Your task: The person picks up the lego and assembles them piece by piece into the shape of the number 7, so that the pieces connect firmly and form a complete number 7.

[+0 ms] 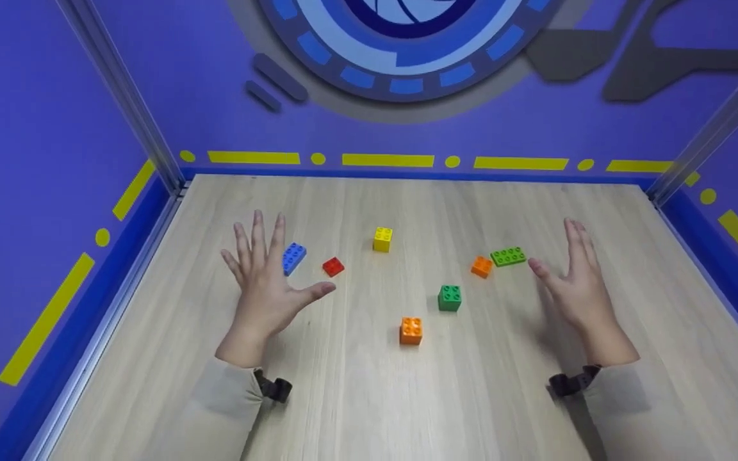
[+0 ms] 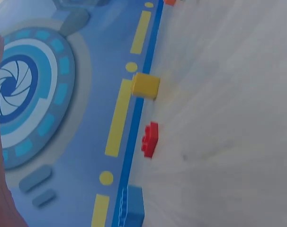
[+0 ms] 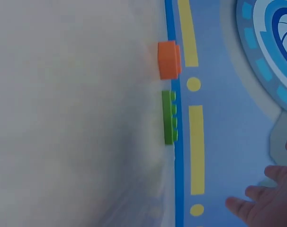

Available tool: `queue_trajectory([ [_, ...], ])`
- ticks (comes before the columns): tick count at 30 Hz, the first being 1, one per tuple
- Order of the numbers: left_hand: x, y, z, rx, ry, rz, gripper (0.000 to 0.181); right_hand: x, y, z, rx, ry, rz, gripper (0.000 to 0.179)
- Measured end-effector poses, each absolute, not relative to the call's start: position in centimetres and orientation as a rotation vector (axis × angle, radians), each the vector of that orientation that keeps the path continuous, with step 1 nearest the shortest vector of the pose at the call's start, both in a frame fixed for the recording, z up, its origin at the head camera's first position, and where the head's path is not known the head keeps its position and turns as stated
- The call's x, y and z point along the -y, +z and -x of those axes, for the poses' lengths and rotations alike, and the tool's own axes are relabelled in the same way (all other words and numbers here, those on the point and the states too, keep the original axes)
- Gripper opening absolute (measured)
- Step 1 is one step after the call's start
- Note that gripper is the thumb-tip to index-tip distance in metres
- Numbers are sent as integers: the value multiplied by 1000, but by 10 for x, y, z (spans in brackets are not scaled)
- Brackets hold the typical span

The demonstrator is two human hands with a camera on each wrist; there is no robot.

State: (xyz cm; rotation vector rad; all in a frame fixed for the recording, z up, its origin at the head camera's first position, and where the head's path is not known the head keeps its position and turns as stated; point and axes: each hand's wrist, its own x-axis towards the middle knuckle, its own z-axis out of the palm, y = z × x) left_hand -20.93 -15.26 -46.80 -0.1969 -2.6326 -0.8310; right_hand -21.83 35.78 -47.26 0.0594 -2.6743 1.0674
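Observation:
My left hand (image 1: pixel 260 288) hovers with spread fingers, holding nothing, close to a long blue brick (image 1: pixel 293 258) that it partly covers in the head view. A flat red brick (image 1: pixel 333 266) lies right of its thumb. On the other side, my right hand (image 1: pixel 577 288) is raised with straight fingers and holds nothing. Nearest to it are a flat light-green brick (image 1: pixel 508 256) and a small orange brick (image 1: pixel 482 266). Between the hands stand a yellow brick (image 1: pixel 382 239), a dark green brick (image 1: pixel 450 298) and another orange brick (image 1: pixel 410 330), all apart from each other.
The bricks lie on a light wooden table (image 1: pixel 343 397). Blue panels (image 1: pixel 202 83) with yellow marks wall it in at the back and both sides. Metal posts (image 1: pixel 125 96) stand at the corners. A black camera band (image 1: pixel 275 387) sits on each wrist.

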Motion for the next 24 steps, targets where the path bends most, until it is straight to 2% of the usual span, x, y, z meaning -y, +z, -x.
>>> queue_trajectory([
  [6, 130, -460, 206, 2576, -1047, 285, 133, -332, -470, 223, 2597, 1242, -96, 88],
  [13, 93, -457, 192, 2503, -1394, 431, 122, -304, -473, 219, 2400, 1609, -152, 69],
  [19, 73, -473, 190, 2466, -1605, 593, 119, -279, -487, 217, 2240, 1864, -223, 61],
  [24, 64, -492, 188, 2468, -1804, 595, 106, -267, -499, 216, 2198, 1912, -212, 57],
])
